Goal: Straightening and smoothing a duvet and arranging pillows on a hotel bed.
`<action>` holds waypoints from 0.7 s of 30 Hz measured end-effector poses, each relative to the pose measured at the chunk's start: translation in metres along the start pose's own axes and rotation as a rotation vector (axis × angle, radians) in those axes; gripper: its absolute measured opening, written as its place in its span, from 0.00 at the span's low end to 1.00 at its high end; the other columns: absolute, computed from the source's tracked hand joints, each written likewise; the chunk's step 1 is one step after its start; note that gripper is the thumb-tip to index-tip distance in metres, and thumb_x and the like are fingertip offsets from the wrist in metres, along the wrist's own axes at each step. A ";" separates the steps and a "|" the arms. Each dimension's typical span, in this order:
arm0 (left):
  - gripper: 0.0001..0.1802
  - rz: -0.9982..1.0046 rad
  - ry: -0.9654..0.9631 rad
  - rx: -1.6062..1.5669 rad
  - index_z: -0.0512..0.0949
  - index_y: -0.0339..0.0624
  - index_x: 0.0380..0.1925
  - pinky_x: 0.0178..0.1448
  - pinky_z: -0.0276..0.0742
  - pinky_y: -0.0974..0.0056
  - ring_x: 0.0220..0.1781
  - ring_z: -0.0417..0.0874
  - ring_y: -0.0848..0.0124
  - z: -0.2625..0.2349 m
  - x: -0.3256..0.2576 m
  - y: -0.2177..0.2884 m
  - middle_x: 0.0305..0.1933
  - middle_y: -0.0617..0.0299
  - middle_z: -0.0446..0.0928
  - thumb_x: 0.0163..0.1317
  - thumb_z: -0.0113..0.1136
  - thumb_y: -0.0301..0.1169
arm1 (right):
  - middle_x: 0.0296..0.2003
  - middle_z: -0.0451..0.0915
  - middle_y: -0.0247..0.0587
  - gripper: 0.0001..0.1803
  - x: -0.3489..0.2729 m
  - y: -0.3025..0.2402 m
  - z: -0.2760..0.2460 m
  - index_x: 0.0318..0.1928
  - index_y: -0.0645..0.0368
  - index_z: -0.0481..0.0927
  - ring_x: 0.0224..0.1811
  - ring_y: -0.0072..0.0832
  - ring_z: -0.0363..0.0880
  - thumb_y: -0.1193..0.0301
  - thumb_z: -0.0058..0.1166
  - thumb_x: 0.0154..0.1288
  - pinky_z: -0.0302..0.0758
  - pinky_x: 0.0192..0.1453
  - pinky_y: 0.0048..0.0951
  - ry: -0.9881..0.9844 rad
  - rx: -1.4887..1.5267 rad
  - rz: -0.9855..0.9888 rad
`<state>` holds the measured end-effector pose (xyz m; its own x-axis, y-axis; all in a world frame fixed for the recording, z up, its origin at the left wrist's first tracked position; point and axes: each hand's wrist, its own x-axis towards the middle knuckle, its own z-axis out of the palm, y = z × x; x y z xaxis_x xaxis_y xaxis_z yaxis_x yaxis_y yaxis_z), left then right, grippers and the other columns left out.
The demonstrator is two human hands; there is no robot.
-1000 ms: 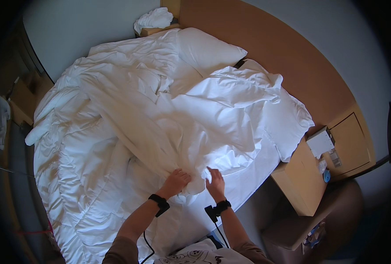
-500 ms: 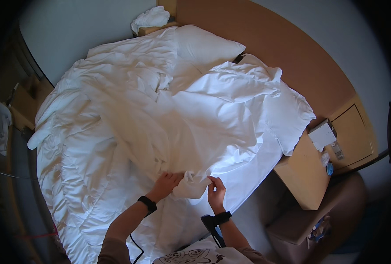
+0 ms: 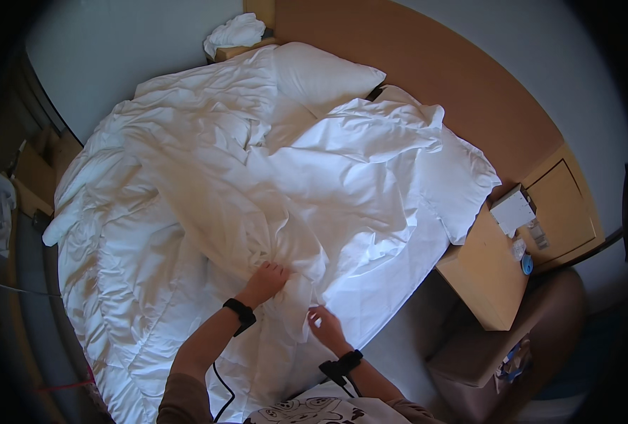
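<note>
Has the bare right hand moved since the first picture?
Yes: the bare right hand moved lower in view and slightly left, against the light-brown wooden nightstand.

Bedding (image 3: 222,212) under left hand (image 3: 264,281) hidden; headboard (image 3: 434,71) cropped.

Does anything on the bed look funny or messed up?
Yes, the white, crumpled fabric bedding lies bunched and twisted instead of flat, and partly covers the white, puffy cloth pillow at the right. I see no spill.
</note>
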<state>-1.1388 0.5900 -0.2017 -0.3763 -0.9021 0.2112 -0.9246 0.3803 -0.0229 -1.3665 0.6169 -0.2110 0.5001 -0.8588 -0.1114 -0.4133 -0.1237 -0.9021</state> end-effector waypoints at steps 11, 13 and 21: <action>0.04 0.262 0.089 -0.126 0.71 0.45 0.26 0.63 0.58 0.61 0.62 0.63 0.66 -0.051 0.003 0.004 0.56 0.58 0.67 0.49 0.52 0.30 | 0.35 0.77 0.40 0.06 0.054 -0.011 -0.021 0.36 0.58 0.73 0.40 0.38 0.75 0.75 0.51 0.56 0.70 0.43 0.37 0.259 -0.254 -0.224; 0.05 0.268 0.075 -0.152 0.71 0.45 0.26 0.65 0.57 0.60 0.62 0.63 0.67 -0.054 0.007 0.006 0.57 0.58 0.66 0.48 0.53 0.30 | 0.33 0.79 0.45 0.04 0.041 -0.034 -0.012 0.37 0.61 0.72 0.35 0.42 0.78 0.76 0.46 0.61 0.73 0.38 0.33 0.213 0.041 -0.127; 0.03 0.268 0.034 -0.187 0.70 0.45 0.23 0.50 0.66 0.63 0.37 0.74 0.67 -0.019 0.006 0.006 0.27 0.63 0.70 0.48 0.51 0.30 | 0.26 0.79 0.43 0.11 0.035 -0.020 -0.026 0.34 0.60 0.74 0.30 0.38 0.79 0.64 0.52 0.59 0.74 0.35 0.33 0.102 -0.112 0.042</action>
<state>-1.1455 0.5906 -0.1824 -0.5998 -0.7586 0.2545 -0.7647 0.6370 0.0968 -1.3606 0.5764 -0.1856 0.4033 -0.9095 -0.1005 -0.5173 -0.1361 -0.8449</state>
